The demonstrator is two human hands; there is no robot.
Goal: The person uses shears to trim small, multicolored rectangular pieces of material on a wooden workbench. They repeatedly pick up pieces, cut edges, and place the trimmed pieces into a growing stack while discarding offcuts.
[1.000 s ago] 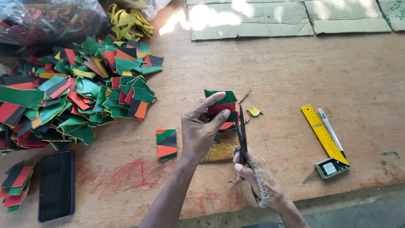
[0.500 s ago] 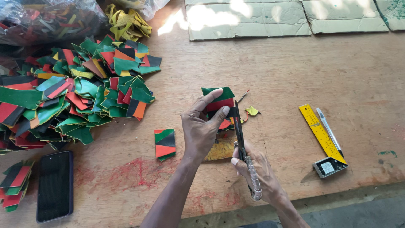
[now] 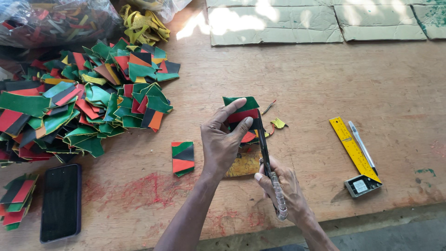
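My left hand presses down on a striped green, red and black patch lying on the wooden table. Thumb and fingers are spread over its near part. My right hand grips a knife with a wrapped handle, its dark blade lying along the patch's right edge. A yellowish cutting pad shows under my left hand. Small yellow and red offcuts lie just right of the blade.
A big heap of striped patches fills the left. A single cut patch lies left of my wrist. A black phone and a small stack sit at near left. A yellow square ruler and pen lie right. Cardboard sheets lie at the back.
The knife has slid toward me along the patch's right edge, and my right hand has drawn back a little. My left hand keeps pressing the patch.
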